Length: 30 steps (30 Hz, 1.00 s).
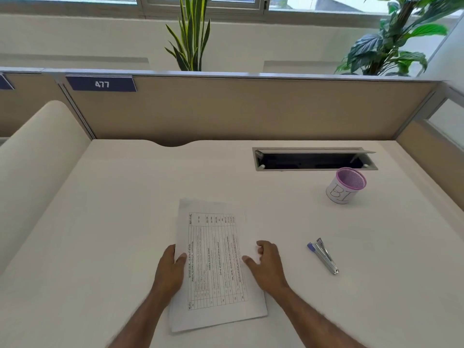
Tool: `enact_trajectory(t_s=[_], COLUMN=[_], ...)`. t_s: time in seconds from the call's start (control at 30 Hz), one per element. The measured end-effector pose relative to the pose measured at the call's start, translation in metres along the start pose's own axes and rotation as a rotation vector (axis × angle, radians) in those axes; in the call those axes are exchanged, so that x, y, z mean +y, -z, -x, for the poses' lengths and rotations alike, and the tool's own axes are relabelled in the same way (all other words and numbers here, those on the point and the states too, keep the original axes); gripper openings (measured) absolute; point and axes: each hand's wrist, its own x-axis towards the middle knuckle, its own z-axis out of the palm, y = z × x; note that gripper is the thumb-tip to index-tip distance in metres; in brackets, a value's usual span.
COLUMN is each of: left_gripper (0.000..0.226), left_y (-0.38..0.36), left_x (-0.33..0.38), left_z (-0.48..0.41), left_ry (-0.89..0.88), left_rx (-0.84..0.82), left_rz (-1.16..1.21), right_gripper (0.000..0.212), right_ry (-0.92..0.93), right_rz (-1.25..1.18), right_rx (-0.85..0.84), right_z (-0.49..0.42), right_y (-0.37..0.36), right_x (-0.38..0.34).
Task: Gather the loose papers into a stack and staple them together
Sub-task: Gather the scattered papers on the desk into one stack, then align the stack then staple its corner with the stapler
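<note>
A stack of white papers [216, 262] with a printed table on the top sheet lies on the white desk [113, 222] in front of me. My left hand [170, 270] grips the stack's left edge, thumb on top. My right hand [267, 266] holds the right edge, thumb on the top sheet and fingers curled over the side. A small stapler [324, 256], silver with a blue end, lies on the desk to the right of the papers, apart from both hands.
A pink mesh pen cup [347, 185] with a white label stands at the back right. Behind it is an open cable hatch [313, 159] in the desk. Beige partition panels [226, 111] close off the back and sides.
</note>
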Motion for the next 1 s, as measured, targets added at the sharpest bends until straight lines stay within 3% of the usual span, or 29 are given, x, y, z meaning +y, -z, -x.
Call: enact_trajectory(t_s=[0.17,0.27,0.33,0.6,0.67,1.0], left_gripper=[0.017,0.014,0.014,0.023,0.03,0.01], left_y=[-0.001,-0.002,-0.003,-0.015,-0.016,-0.027], left_x=[0.011,0.024,0.038,0.094,0.098,0.109], left_z=[0.013,0.019,0.023,0.036,0.037,0.052], left_ry=[-0.099,-0.188,-0.283,-0.571,-0.586,-0.583], left_rx=[-0.069,-0.09,-0.093,-0.062,-0.046,-0.005], left_rz=[0.101,0.146,0.155,0.247,0.27,0.303], right_gripper=[0.063,0.034,0.018,0.019,0.021,0.03], right_ry=[-0.098,-0.054,0.045,0.366,0.382,0.4], right_rz=[-0.201,-0.456,-0.527,-0.529,-0.521,-0.575], right_rx=[-0.021,-0.126,-0.093,0.108,0.142,0.191], right_z=[-0.009,-0.007,-0.005,0.01,0.013,0.026], right_y=[0.02,0.034,0.044,0.097,0.099,0.088], right_x=[-0.005,-0.024,-0.041,-0.085,-0.084,-0.077])
